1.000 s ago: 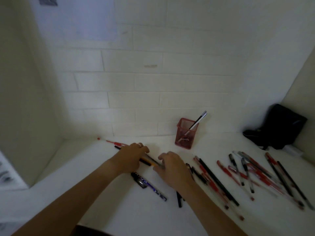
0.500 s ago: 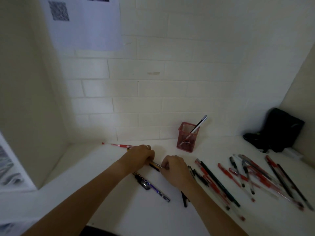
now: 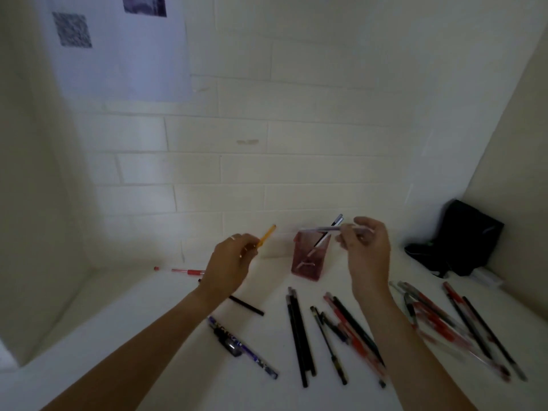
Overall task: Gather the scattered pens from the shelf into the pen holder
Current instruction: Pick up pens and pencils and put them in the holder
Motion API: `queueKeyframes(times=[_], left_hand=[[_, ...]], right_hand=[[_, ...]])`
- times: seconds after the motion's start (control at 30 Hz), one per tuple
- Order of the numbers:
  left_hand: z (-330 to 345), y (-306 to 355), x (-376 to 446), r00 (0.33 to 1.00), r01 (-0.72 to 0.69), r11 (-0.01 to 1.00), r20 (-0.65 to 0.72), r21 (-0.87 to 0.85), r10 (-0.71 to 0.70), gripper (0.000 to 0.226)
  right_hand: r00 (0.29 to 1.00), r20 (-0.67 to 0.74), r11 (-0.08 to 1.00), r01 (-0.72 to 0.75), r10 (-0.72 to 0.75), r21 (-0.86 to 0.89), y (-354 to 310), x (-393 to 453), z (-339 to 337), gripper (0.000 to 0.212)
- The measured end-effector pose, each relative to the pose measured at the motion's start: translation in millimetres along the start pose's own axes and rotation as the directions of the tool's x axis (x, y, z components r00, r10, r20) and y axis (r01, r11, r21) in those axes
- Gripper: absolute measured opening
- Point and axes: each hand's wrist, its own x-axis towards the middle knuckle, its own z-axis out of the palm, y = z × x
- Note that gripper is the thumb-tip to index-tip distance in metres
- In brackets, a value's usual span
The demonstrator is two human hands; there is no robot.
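Hands (image 3: pixel 229 264) (image 3: pixel 366 252) aloft, each gripping a pen, flanking holder (image 3: pixel 310 259).

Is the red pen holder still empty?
No, the red pen holder already has a dark pen standing tilted inside, poking out above its rim.
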Motion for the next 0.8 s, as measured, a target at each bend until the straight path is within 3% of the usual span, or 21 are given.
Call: queueKeyframes(times=[0.13,0.3,0.43,0.5,0.6,0.7,0.8], left_hand=[[4,41,44,0.971,0.041,0.956,-0.214,-0.29,-0.107,0.011],[40,74,91,0.968,0.018,0.889,-0.214,-0.457,-0.13,0.008],[76,72,101,0.984,0.055,0.904,-0.133,-0.424,-0.122,0.005],[90,65,99,0.989,0.092,0.93,-0.075,-0.357,-0.126,0.005],[103,53,90,0.992,0.127,0.974,0.021,-0.187,-0.125,0.006],[111,43,85,0.993,0.1,0.994,0.074,-0.041,-0.097,0.008],[113,42,82,0.991,0.129,0.991,0.042,0.023,-0.13,0.011]], right_hand=[[0.951,-0.145,0.947,0.237,-0.271,-0.216,-4,25,-1,0.012],[0.911,0.073,0.783,0.389,-0.407,-0.486,16,40,13,0.027],[0.9,0.33,0.604,0.436,-0.285,-0.667,37,46,23,0.037],[0.893,0.407,0.606,0.434,-0.192,-0.667,49,48,25,0.04],[0.904,0.4,0.627,0.402,-0.153,-0.667,64,49,22,0.033],[0.893,0.395,0.6,0.441,-0.216,-0.668,74,45,21,0.016],[0.907,0.315,0.6,0.421,-0.279,-0.68,76,37,23,0.023]])
